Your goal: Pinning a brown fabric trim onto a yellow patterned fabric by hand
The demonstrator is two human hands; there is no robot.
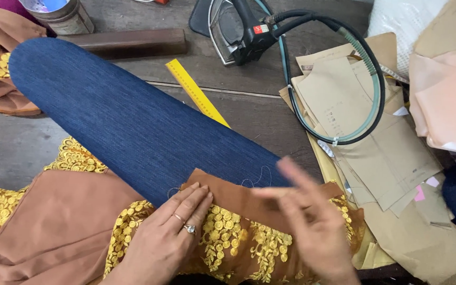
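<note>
Left hand (167, 235): lies palm down, fingers together and stretched flat, on the brown fabric (64, 227); its grip is open, pressing rather than clasping, and two rings show on the fingers.
Right hand (304, 221): hovers just above the same cloth, blurred; fingers spread and loosely bent, thumb and forefinger drawn near each other. Whether anything is pinched between them I cannot tell.
Brown fabric: spread over the near end of the blue padded board (127, 121), its folded edge running from one hand to the other, the rest draped to the left and toward the viewer.
Yellow lace trim (249, 240): floral embroidery stitched along the brown fabric, lying under and between both hands; more of it shows at the left edge.
Thread (259, 177): a thin pale loop rests on the blue board just beyond the fabric's edge.
Blue padded board: long, rounded, denim-covered, slanting from upper left to the hands across the wooden counter (249, 79).
Yellow ruler (196, 92): lies on the counter, its lower end tucked beside the board.
Iron (236, 29): stands at the far side, its hose (368, 68) looping over a stack of tan paper patterns (376, 153) at right.
Wooden block (127, 42): beyond the board, near a metal tin (62, 16).
</note>
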